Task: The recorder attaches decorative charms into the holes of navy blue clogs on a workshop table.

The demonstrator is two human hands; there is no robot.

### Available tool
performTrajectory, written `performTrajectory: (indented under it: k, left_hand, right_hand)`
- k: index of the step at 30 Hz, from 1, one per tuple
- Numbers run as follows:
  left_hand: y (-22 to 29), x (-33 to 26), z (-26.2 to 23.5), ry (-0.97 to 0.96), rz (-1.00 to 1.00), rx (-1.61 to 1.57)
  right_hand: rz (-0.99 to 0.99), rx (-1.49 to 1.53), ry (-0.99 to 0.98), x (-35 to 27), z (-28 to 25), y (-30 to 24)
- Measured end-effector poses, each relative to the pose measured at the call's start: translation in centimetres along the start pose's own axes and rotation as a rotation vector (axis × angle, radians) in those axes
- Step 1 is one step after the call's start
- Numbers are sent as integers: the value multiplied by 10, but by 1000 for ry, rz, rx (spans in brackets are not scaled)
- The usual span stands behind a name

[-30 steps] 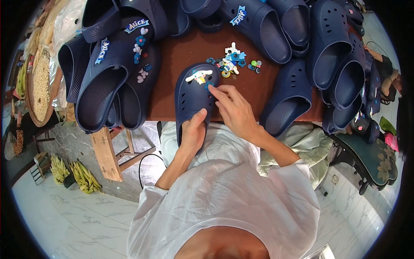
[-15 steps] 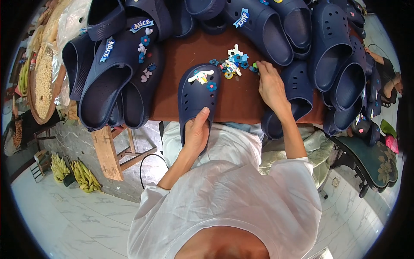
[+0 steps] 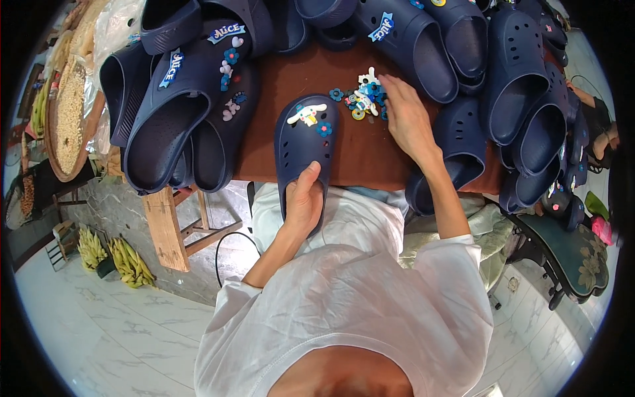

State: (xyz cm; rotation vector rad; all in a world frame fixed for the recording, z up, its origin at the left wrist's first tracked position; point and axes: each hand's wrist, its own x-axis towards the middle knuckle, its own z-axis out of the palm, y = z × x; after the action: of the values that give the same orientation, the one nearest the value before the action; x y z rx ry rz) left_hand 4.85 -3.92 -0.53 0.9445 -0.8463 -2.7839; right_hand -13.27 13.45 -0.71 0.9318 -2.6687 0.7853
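Observation:
My left hand grips a navy blue clog by its opening, thumb on top, its toe pointing away from me over the brown table. On its toe sit a white long-eared character charm and a blue flower charm; other holes are bare. My right hand reaches to a small pile of shoe charms, white, blue and yellow, with its fingers stretched out at the pile's right side. Its fingertips partly cover some charms, and whether they touch one is hard to see.
Navy clogs, some with charms, crowd the table's left side, far edge and right side. A single clog lies beside my right forearm. Below left stands a wooden stool; at right, a dark green chair. A person sits at far right.
My right hand has moved slightly left, its fingertips now over the right side of the charm pile. A green bit seen at its fingertips earlier no longer shows. The left hand keeps the clog.

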Motion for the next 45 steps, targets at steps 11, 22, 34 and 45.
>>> performTrajectory:
  k: [11,22,34,45]
  left_hand:
    - [1,2,-3,3,33,21]
    - [0,0,2,7,19,-18]
    - [0,-1,5,44,7,-37]
    - [9,-9,8,-1,-36,-82]
  right_hand:
    - [155,58,-179,-14,-18,-12]
    - [64,30,-108,12,9,13]
    - [64,-170,-277,21,5,11]
    - [373,476,-253,12,-33,-17]
